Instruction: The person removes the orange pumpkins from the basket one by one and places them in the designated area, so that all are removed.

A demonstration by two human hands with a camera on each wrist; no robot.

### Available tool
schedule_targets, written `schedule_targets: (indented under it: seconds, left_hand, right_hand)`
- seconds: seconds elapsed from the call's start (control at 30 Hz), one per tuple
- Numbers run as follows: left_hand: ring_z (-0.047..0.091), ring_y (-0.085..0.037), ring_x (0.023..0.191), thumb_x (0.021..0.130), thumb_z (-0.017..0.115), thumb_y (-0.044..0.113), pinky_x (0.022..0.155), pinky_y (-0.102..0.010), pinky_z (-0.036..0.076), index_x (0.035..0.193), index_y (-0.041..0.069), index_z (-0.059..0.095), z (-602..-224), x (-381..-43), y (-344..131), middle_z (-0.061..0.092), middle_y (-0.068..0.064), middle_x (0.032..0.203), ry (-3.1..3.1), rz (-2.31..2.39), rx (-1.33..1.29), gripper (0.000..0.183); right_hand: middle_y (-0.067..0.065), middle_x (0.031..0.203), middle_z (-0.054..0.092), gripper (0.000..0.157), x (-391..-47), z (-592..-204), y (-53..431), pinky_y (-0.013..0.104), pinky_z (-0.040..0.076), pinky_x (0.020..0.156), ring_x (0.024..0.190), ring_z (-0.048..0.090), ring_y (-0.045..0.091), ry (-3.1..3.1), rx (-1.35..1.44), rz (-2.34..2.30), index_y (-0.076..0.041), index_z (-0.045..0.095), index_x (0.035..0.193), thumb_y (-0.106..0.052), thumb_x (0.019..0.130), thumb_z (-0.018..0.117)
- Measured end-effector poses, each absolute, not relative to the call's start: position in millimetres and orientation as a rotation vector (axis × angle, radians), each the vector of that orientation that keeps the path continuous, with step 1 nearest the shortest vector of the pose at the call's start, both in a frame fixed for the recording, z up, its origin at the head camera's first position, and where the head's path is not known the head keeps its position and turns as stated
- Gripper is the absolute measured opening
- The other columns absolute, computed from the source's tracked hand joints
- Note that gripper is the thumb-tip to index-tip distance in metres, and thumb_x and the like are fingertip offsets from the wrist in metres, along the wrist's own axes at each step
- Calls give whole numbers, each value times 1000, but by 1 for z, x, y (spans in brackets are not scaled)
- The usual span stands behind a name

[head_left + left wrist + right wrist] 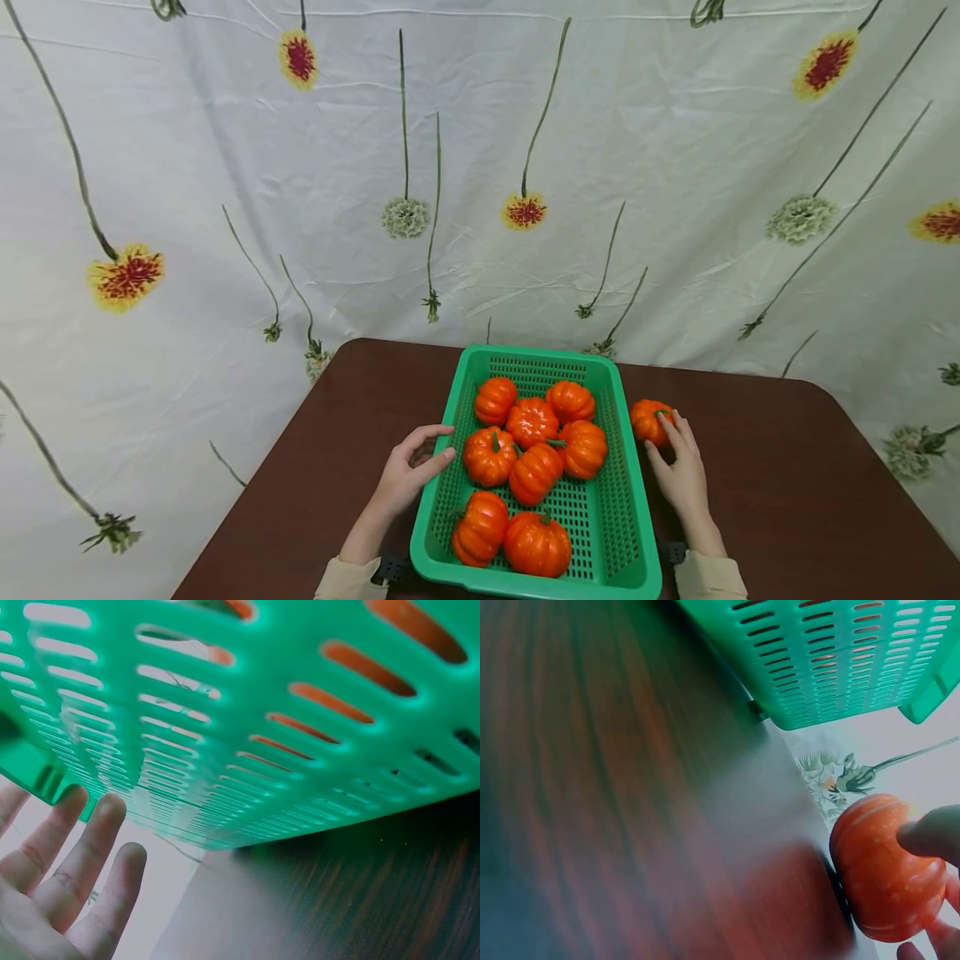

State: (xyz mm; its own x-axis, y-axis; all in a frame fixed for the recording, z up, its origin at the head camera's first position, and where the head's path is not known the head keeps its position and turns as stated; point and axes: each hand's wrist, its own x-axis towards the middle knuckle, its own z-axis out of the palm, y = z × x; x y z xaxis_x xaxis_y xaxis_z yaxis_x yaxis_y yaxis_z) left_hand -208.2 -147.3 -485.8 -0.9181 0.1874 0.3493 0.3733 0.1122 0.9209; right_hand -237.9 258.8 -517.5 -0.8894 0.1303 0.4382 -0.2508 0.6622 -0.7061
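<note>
- Pinching the lone orange pumpkin (645,422) between thumb and fingers, the right hand (684,477) bends over its near side; the pumpkin sits on the dark table (795,475), just ahead of that palm.
- Only the right wrist view shows the grip from below: the thumb (933,834) lies against one side of the skin, fingertips show at another side, and the pumpkin's underside meets the tabletop, a reddish reflection beside it. The head view hides these contacts behind the back of the hand but shows the green stem by the fingers.
- To the left of the right hand stands the green basket (540,588), between the two hands; the held pumpkin is outside it, just beside its wall.
- At the basket's other side, the left hand (411,468) is loosely spread, holding nothing, its fingertips at the rim. Whether they touch it, I cannot tell.
- The left wrist view adds fingers parted from one another, and slots in the wall with orange showing through; it does not show the basket's contents whole.
- From above, eight orange pumpkins (532,422) lie inside, right of the left hand: six ahead, two nearer the person.
- Beyond both hands hangs a pale flowered cloth (480,275).
</note>
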Motion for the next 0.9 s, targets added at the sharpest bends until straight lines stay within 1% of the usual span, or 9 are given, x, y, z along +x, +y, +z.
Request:
schedule_targets:
  seconds: [0.07, 0.13, 0.33, 0.43, 0.5, 0.6, 0.73, 0.9]
  left_hand:
    - [58, -15, 103, 91, 61, 7, 84, -28, 48, 123, 0, 57, -486, -208, -148, 54, -15, 125, -2232, -1923, -565, 33]
    - [57, -15, 103, 91, 61, 7, 85, -28, 48, 123, 0, 57, -485, -208, -148, 54, -15, 125, -2232, -1921, -565, 33]
    - [58, -13, 102, 91, 60, 5, 84, -28, 48, 124, -2, 56, -482, -206, -147, 53, -19, 126, -2223, -1921, -587, 34]
    - [58, -12, 101, 92, 59, 3, 83, -28, 48, 124, -5, 54, -483, -207, -147, 52, -22, 126, -2219, -1913, -610, 34]
    - [58, -12, 100, 91, 59, 2, 82, -28, 49, 124, -6, 54, -484, -208, -147, 52, -24, 125, -2220, -1912, -607, 34]
    - [58, -13, 100, 91, 58, 0, 81, -29, 49, 124, -7, 54, -485, -209, -146, 52, -25, 125, -2218, -1910, -611, 34]
    - [58, -14, 101, 91, 59, 1, 82, -29, 49, 124, -5, 55, -484, -208, -146, 52, -22, 125, -2222, -1908, -610, 34]
    - [58, -14, 101, 91, 59, 3, 81, -29, 49, 124, -1, 56, -482, -207, -147, 54, -19, 125, -2206, -1921, -621, 33]
  right_hand:
    - [27, 147, 27, 51, -238, -516, 259, 66, 21, 98, 136, 18, 44, -2436, 93, 1157, 6, 46, 135, -12, 90, 64]
    - [26, 147, 27, 51, -238, -514, 259, 65, 20, 100, 137, 17, 43, -2427, 79, 1197, 6, 47, 134, -14, 90, 64]
    - [24, 145, 33, 47, -234, -497, 259, 60, 19, 104, 138, 20, 38, -2347, 0, 1321, 6, 50, 131, -13, 91, 63]
    - [22, 145, 35, 47, -231, -485, 257, 59, 22, 104, 136, 24, 37, -2335, -7, 1379, 4, 49, 133, -15, 91, 63]
    - [19, 146, 34, 50, -228, -477, 256, 59, 24, 103, 135, 26, 37, -2354, 0, 1403, 1, 47, 135, -19, 92, 63]
    - [18, 147, 34, 55, -224, -465, 254, 58, 28, 101, 133, 29, 39, -2408, 51, 1415, -3, 44, 139, -24, 92, 63]
    - [17, 146, 33, 64, -221, -448, 251, 60, 32, 97, 129, 33, 43, -2514, 190, 1357, -6, 40, 142, -30, 89, 66]
    - [15, 145, 36, 72, -221, -428, 246, 60, 36, 92, 122, 40, 41, -2611, 378, 1231, -10, 39, 143, -36, 84, 71]
